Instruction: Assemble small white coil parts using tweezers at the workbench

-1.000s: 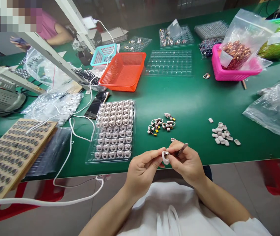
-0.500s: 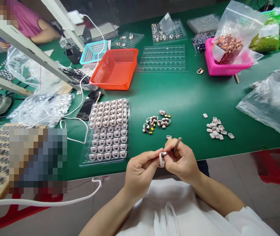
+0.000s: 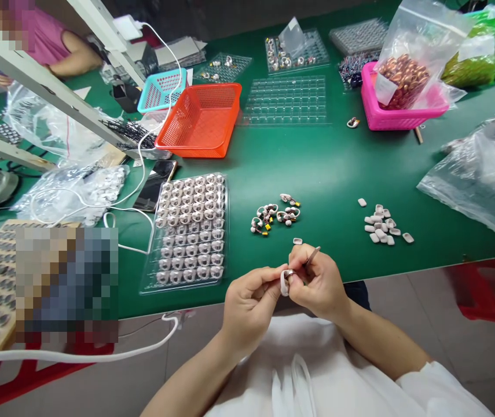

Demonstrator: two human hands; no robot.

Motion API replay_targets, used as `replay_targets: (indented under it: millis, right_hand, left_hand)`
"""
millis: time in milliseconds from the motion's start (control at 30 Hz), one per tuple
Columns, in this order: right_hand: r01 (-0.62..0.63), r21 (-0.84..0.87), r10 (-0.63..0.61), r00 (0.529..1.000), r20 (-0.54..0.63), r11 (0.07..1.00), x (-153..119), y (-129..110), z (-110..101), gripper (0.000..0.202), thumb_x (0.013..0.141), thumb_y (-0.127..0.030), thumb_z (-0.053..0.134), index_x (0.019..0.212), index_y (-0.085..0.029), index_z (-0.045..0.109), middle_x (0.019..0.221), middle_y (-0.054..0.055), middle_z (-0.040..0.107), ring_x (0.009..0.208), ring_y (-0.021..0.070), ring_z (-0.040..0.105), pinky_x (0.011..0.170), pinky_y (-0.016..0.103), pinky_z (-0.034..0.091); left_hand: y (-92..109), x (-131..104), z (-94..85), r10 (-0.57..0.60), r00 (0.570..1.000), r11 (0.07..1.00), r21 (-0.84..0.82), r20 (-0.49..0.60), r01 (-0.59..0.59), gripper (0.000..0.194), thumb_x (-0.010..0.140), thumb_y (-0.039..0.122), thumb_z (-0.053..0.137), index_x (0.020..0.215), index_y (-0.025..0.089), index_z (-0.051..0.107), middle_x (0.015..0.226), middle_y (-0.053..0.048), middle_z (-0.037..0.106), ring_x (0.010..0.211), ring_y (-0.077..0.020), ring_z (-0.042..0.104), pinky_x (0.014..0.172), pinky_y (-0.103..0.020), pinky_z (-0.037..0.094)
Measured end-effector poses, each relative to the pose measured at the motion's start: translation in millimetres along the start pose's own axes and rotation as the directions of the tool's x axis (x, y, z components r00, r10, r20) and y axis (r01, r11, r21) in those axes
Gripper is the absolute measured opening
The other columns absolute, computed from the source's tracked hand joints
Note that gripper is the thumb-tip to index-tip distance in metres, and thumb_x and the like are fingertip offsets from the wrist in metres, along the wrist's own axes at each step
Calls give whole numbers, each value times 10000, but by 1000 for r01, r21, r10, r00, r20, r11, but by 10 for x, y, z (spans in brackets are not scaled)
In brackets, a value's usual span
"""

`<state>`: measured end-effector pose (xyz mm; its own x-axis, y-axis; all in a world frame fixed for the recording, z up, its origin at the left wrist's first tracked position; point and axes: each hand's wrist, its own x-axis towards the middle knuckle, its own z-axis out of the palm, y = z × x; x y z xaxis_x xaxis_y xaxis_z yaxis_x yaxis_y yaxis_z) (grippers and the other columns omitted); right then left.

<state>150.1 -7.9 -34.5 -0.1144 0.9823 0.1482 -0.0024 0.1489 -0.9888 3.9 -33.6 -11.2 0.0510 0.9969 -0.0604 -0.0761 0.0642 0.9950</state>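
My left hand (image 3: 251, 304) is closed, thumb and forefinger pinching a small white curved earphone part (image 3: 285, 284) just past the table's front edge. My right hand (image 3: 319, 284) meets it from the other side, its fingers wrapped round slim metal tweezers (image 3: 313, 255) whose flat end sticks out above the knuckles. The working end is mostly hidden by the fingertips at the earphone part. Beyond my hands lies a small group of white earphone pieces (image 3: 288, 215) with yellow tabs. A single white cap (image 3: 297, 241) rests just above my right hand.
Left of my hands, a clear tray (image 3: 225, 231) carries rows of white housings. Loose white caps (image 3: 380, 225) lie to the right. Farther back are an orange basket (image 3: 225, 147), a pink basket (image 3: 403, 120) and a clear tray (image 3: 286, 101). A white cable (image 3: 138, 211) crosses the left side.
The tweezers have tilted slightly in my right hand, and the earphone part has turned a little between my fingers. The whole view has shifted slightly.
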Motion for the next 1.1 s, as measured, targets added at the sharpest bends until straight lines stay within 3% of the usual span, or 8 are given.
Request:
replay_targets:
  millis: [133,267,467,600,700,833,1000,1100]
  right_hand:
    - [-22,-32,22,1000,13,999,31,9,-6,171,685,-127,553,671,-223,412,616,-57,413,532,99,375,482,231,306]
    - [-129,-8,130,986,102,992,68,-18,-48,146,724,-159,574,701,-215,441,643,-51,448,540,97,376,501,236,322]
    - [-259,-73,269,920,284,963,149,-140,-198,171,788,-198,633,742,-207,469,626,-68,414,564,97,346,508,233,288]
    - [-343,32,294,848,442,939,171,-184,-368,122,852,-270,654,897,-194,569,688,-55,436,602,104,366,531,238,300]
    - [-408,116,317,833,454,906,169,-155,-460,178,895,-340,645,951,-179,594,681,-55,438,596,100,372,549,243,305]
    - [-460,129,351,805,478,878,169,-98,-437,261,895,-404,658,855,-149,622,664,-44,454,601,98,365,560,251,286]
    - [-559,199,405,763,504,805,176,-57,-334,337,807,-443,756,785,-136,618,674,-27,502,628,104,397,587,253,303]
    - [-575,232,411,763,499,785,151,-36,-302,353,791,-451,773,765,-140,608,667,-29,494,628,104,397,587,253,305]
  left_hand:
    - [4,20,-17,-39,999,999,14,-16,39,127,830,150,736,919,196,815,923,-69,815,812,-183,759,758,-226,601]
    - [66,56,-41,-114,993,993,-11,23,114,134,838,189,741,953,188,811,953,-68,815,839,-188,761,794,-238,607]
    - [153,115,-92,-216,972,973,-66,94,223,196,840,210,753,1033,222,789,942,-33,814,825,-151,748,752,-198,602]
    - [136,107,-142,-277,956,952,-103,99,287,157,840,241,760,991,210,792,878,-32,807,718,-124,720,688,-194,594]
    - [109,105,-168,-313,944,932,-158,107,327,137,842,261,761,966,204,778,843,-32,801,693,-121,712,680,-200,585]
    - [88,134,-165,-284,953,941,-158,108,299,125,839,260,763,950,204,774,887,-27,782,723,-112,689,705,-194,568]
    - [109,165,-127,-233,967,965,-97,99,242,100,829,240,765,923,212,783,913,-25,773,811,-130,690,749,-193,564]
    - [120,162,-105,-232,971,969,-70,52,235,96,824,236,767,913,204,786,891,-37,790,797,-140,711,742,-198,577]
